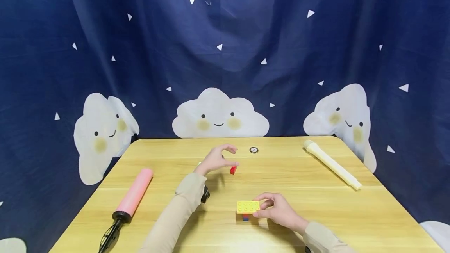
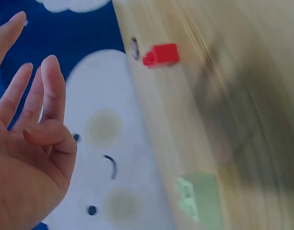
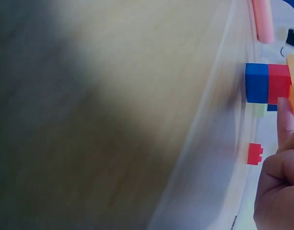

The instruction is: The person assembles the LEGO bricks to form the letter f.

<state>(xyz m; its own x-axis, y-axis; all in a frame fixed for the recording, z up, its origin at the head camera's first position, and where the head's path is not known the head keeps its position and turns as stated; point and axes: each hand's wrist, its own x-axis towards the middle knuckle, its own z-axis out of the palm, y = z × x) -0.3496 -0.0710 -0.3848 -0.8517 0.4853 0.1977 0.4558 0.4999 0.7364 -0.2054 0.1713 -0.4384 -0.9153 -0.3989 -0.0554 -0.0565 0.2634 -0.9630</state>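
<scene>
My right hand (image 1: 279, 211) pinches the right end of a yellow toy brick (image 1: 247, 207), wide and studded. Beneath it are a red brick (image 3: 279, 84) and a blue brick (image 3: 257, 83), joined in a stack; whether the blue one touches the table I cannot tell. Farther back, my left hand (image 1: 217, 159) is spread with nothing in its fingers, just above and left of a small red brick (image 1: 233, 170). The left wrist view shows a gap between them. A pale green brick (image 2: 204, 199) stands on the table, mostly hidden behind the left wrist in the head view.
A pink hand pump (image 1: 135, 192) with a black end lies at the left of the wooden table (image 1: 281, 167). At the back sits a small round chip (image 1: 254, 150). A cream microphone-shaped stick (image 1: 332, 164) lies at the right. A dark blue curtain (image 1: 151, 50) hangs behind.
</scene>
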